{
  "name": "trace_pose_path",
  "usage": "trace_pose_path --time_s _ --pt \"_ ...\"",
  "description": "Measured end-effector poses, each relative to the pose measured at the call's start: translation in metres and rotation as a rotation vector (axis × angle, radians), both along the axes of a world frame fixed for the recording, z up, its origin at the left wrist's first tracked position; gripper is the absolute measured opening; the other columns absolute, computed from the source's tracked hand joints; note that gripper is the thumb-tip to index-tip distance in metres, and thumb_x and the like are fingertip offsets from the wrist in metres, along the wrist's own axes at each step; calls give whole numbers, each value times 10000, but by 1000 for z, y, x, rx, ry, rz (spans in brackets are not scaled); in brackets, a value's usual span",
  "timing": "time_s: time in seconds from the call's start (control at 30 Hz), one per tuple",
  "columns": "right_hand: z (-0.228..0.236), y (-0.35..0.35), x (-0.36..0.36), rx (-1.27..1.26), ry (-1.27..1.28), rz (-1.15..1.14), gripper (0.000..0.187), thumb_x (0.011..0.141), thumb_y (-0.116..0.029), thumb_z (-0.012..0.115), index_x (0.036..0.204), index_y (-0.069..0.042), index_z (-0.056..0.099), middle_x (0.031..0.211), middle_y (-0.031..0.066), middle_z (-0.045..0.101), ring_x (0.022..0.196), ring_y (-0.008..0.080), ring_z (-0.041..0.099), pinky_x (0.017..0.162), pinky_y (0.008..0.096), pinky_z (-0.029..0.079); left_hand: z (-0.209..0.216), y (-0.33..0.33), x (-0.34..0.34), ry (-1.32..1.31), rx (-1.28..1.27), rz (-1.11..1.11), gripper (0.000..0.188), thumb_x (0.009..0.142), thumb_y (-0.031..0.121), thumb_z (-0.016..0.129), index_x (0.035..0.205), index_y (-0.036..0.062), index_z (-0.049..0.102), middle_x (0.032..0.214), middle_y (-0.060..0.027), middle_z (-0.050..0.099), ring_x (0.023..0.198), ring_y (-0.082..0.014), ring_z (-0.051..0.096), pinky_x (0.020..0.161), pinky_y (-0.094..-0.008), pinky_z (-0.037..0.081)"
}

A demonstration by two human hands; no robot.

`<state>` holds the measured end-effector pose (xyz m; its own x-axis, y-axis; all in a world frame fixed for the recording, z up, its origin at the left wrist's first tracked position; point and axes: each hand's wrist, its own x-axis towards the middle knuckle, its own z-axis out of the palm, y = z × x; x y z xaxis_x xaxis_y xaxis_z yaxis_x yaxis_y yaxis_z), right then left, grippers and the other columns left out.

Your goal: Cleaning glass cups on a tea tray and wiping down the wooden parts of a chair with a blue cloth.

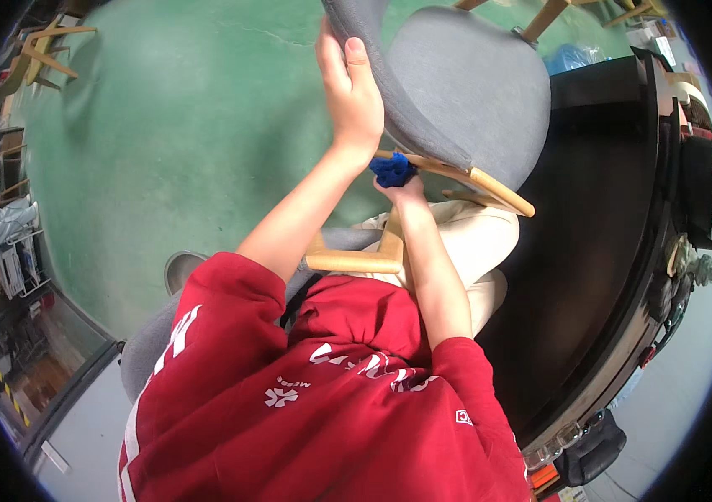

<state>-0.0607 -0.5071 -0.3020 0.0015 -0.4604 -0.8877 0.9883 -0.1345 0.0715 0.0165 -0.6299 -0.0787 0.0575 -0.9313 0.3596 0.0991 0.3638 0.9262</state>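
A grey upholstered chair (473, 84) with light wooden legs is tipped in front of me. My left hand (352, 96) is closed on the outer edge of its curved backrest, the thumb lying along the grey fabric. Lower down, my right hand (404, 189) clasps a crumpled blue cloth (393, 170). That cloth presses against the wooden frame (456, 171) of the same chair, just under the backrest. Most of the right hand's fingers are hidden behind the cloth and the wood.
I sit on another grey chair, whose wooden armrest (354, 261) shows by my lap. To the right stands a long dark table (598, 209). A round metal bin (184, 269) is on the green floor (180, 125) at left. More wooden chairs (42, 52) stand far left.
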Motion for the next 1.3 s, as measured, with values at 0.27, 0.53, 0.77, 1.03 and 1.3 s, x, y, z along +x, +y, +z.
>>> trace_pose_path --time_s 0.27,0.53,0.77,1.03,1.3 --pt "74 -11 -2 -315 -156 -144 378 946 -333 291 1052 -102 570 1098 63 607 983 181 526 816 382 361 -3 0 8 -29 -9 45 458 1003 256 359 1379 -2 311 1341 -164 406 1249 -264 383 1055 -360 270" --pt "139 10 -11 34 -191 -164 302 916 -266 345 924 -72 576 953 76 623 855 197 542 745 375 390 -1 1 9 -35 -8 66 457 1005 257 355 1378 -4 311 1344 -158 407 1247 -255 384 1056 -354 268" --pt "183 24 -16 -232 -170 -187 257 892 -243 379 843 -39 528 823 88 542 784 212 507 718 378 417 -1 -2 8 -40 -10 35 456 1006 258 352 1377 -6 311 1346 -153 408 1245 -247 384 1057 -349 267" --pt "247 59 -24 -624 -134 -208 180 851 -233 502 866 -55 484 752 42 435 715 178 440 723 334 383 -4 -3 10 -26 -17 22 456 1008 258 349 1376 -8 311 1348 -147 410 1243 -238 385 1059 -343 265" --pt "250 62 -67 117 1699 219 314 964 -251 451 1074 25 556 953 99 624 811 166 622 730 290 517 -3 -1 9 -12 -17 21 455 1010 259 345 1375 -10 311 1351 -142 411 1241 -229 385 1060 -336 263"
